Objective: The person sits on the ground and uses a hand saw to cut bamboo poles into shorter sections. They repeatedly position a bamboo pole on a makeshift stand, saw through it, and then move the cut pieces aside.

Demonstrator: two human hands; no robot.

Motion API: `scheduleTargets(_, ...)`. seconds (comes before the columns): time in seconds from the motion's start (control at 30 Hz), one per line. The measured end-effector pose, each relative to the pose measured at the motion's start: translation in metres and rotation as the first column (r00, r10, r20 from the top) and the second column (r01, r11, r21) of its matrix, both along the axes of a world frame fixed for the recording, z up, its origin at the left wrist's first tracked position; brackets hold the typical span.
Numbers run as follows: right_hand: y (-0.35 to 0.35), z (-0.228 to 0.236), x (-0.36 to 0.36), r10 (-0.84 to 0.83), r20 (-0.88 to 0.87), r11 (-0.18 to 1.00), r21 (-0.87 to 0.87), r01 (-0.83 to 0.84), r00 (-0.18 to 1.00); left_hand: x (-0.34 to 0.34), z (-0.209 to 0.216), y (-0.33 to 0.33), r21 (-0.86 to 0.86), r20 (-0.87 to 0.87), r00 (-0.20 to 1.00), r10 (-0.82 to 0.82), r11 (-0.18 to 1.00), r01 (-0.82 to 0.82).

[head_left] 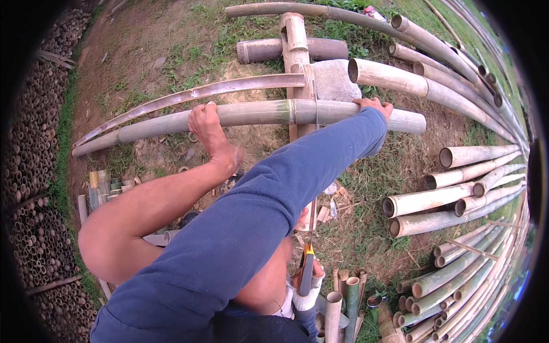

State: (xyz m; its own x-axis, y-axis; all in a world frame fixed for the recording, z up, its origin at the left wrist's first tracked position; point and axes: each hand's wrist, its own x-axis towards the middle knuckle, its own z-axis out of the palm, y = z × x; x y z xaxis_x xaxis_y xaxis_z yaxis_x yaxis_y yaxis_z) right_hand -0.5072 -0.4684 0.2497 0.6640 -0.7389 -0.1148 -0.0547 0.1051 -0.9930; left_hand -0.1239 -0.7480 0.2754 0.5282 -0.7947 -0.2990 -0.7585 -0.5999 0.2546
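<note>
A long pale green bamboo pole lies crosswise over a wooden rest. My left hand, at the end of a blue sleeve, is shut on the pole's top near its right end. A bare foot presses on the same pole further left. My right hand, in a white glove, grips the black and yellow handle of a hand saw low in the picture. The thin blade runs up across the pole just left of my left hand.
A split bamboo strip lies behind the pole. A flat grey stone sits by the rest. Long bamboo poles are piled on the right, short cut pieces stand by my right hand, and stacked bamboo ends line the left.
</note>
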Motion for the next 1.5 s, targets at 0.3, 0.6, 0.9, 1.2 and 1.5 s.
scheduleTargets(0.3,-0.085,-0.067,0.188,0.126,0.021,0.936,-0.334,-0.112,0.992,0.001,0.003,0.013,-0.081,-0.002,1.0,-0.002,0.997,0.002)
scheduleTargets(0.6,0.007,-0.013,-0.01,0.062,-0.086,0.892,-0.442,-0.094,0.994,0.004,0.003,0.004,-0.029,-0.019,0.999,0.031,0.999,-0.031)
scheduleTargets(0.9,-0.102,-0.102,0.178,0.131,-0.062,0.901,-0.409,-0.145,0.989,-0.007,0.003,0.009,-0.097,0.038,0.994,0.1,0.991,-0.096)
scheduleTargets(1.2,-0.018,-0.099,-0.026,0.024,-0.3,0.999,-0.033,-0.035,0.954,-0.012,-0.011,-0.002,-0.142,0.057,0.984,0.167,0.977,-0.157)
scheduleTargets(1.5,-0.109,-0.161,0.162,0.142,-0.225,0.83,-0.503,-0.24,0.964,-0.013,-0.016,0.01,-0.231,0.137,0.977,0.162,0.965,-0.127)
